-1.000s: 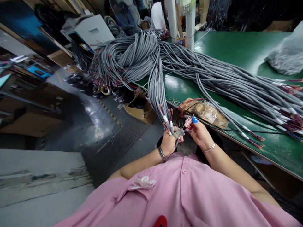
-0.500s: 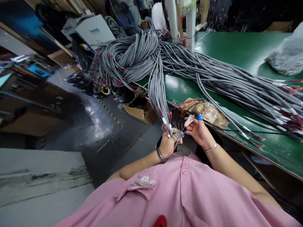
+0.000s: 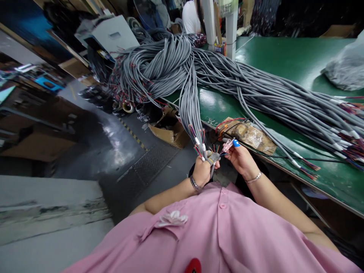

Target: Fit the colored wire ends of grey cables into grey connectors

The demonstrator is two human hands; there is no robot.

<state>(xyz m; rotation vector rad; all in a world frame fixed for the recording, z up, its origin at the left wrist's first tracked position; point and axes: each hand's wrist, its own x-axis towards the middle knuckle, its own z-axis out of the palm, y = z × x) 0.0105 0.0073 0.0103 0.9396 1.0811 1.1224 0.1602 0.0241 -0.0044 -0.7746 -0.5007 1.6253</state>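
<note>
My left hand [image 3: 202, 171], with grey coverings on its fingers, is closed around the ends of several grey cables [image 3: 190, 104]. Thin coloured wires [image 3: 216, 148] fan out above its thumb. Just to the right, my right hand [image 3: 240, 159] has its fingertips pressed together at the tips of these wires; a blue covering is on one fingertip and a pale pink one on another. What lies between those fingertips is too small to tell. White bands and bared coloured wires mark the cable ends beside my left hand.
A long bundle of grey cables [image 3: 273, 91] crosses the green table [image 3: 284, 57]. A taped brown block [image 3: 250, 135] lies at the table's near edge. An open cardboard box [image 3: 167, 133] stands on the floor. Behind the cables a person in white [image 3: 190, 18] is partly visible.
My right thumb, with the blue covering, has tipped left and down over the wire tips. My left hand stays around the cables; the whole view has shifted slightly.
</note>
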